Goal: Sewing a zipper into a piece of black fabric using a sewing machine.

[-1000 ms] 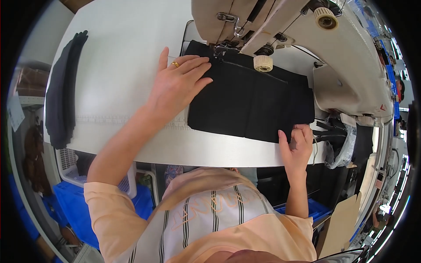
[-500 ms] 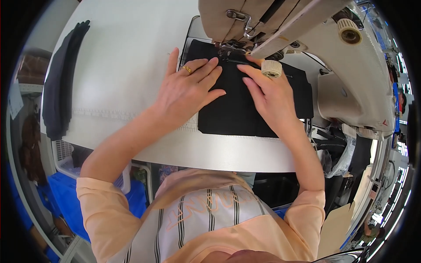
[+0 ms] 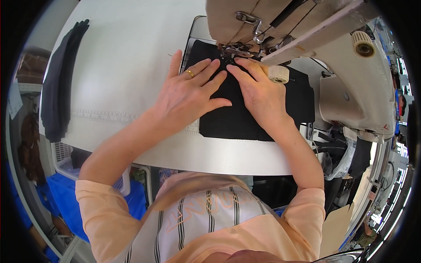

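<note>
A black fabric piece lies flat on the sewing machine bed, its far part under the presser foot. My left hand, with a gold ring, rests on the fabric's left side, fingers stretched and thumb spread, fingertips just short of the foot. To the right of the foot, my right hand has its thumb and forefinger drawn close together on the fabric. What looks like a dark zipper runs there, mostly hidden by these fingers. The sewing machine head overhangs the right hand.
A stack of dark fabric strips lies at the left of the white table. A printed ruler scale runs along its near side. Below the left edge are a white basket and a blue bin. Plastic-wrapped items sit at right.
My right hand has moved left, closer to the presser foot and my left hand, and its fingers have drawn together. The zipper stretch seen before is now covered. My left hand stays nearly in place.
</note>
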A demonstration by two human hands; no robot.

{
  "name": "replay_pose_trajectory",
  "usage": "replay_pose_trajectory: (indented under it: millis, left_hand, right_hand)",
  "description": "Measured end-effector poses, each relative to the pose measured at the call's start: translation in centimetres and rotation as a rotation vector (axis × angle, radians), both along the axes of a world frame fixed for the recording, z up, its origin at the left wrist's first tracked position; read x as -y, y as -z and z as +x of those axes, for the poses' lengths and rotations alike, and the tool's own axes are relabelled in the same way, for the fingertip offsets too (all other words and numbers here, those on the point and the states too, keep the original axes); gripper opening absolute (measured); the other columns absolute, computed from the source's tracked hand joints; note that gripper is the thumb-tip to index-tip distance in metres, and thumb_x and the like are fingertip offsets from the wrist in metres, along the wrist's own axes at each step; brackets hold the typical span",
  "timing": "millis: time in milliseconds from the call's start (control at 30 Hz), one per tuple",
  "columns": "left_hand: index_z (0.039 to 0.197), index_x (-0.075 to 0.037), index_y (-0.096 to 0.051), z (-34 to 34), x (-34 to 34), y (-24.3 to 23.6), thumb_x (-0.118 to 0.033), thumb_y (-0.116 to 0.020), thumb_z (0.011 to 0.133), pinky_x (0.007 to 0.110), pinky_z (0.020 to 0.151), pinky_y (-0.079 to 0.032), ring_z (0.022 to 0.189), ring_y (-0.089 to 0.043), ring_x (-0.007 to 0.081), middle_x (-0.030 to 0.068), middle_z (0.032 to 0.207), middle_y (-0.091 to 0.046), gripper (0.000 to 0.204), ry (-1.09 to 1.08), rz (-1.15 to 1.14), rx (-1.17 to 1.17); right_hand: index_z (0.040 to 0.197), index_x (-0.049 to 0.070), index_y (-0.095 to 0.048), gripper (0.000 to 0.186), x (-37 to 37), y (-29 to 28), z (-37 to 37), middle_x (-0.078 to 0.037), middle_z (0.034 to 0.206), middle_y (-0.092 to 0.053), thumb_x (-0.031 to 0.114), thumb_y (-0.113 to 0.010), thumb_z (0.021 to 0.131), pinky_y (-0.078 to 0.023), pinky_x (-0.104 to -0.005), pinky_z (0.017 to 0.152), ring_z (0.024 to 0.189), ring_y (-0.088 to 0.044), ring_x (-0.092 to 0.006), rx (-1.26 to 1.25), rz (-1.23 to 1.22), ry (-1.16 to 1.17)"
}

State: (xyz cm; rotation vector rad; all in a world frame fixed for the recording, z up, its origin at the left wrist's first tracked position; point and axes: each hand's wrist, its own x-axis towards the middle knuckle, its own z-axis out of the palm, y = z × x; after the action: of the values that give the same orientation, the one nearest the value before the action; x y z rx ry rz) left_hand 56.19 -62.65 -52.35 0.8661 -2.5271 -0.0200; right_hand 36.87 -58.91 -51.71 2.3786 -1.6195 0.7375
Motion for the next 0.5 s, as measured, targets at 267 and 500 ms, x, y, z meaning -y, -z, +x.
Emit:
replay_pose_trajectory:
  millis: [267,500]
  left_hand:
    - [0.112,-0.011,-0.066,-0.07,-0.13,-0.17,-0.043,-0.070,0.075,0.061,0.105,-0.021,0.113,-0.051,0.0208,0.0045,0.122,-0.061,0.049,0.000,0.029,-0.010]
    - [0.114,-0.013,-0.065,-0.30,0.27,0.07,-0.042,-0.071,0.074,0.061,0.105,-0.019,0.113,-0.051,0.0203,0.0019,0.124,-0.060,0.050,-0.020,0.041,-0.023]
  right_hand:
    - [0.105,0.013,-0.066,0.037,-0.02,0.19,-0.12,-0.006,0.107,-0.066,0.003,-0.064,0.069,-0.054,-0.0329,0.068,0.085,-0.062,-0.0261,-0.024,-0.023,-0.004]
    - [0.108,0.013,-0.067,0.041,0.40,0.40,-0.26,-0.008,0.091,-0.065,0.004,-0.065,0.068,-0.053,-0.0333,0.066,0.080,-0.060,-0.0267,-0.012,-0.034,-0.004]
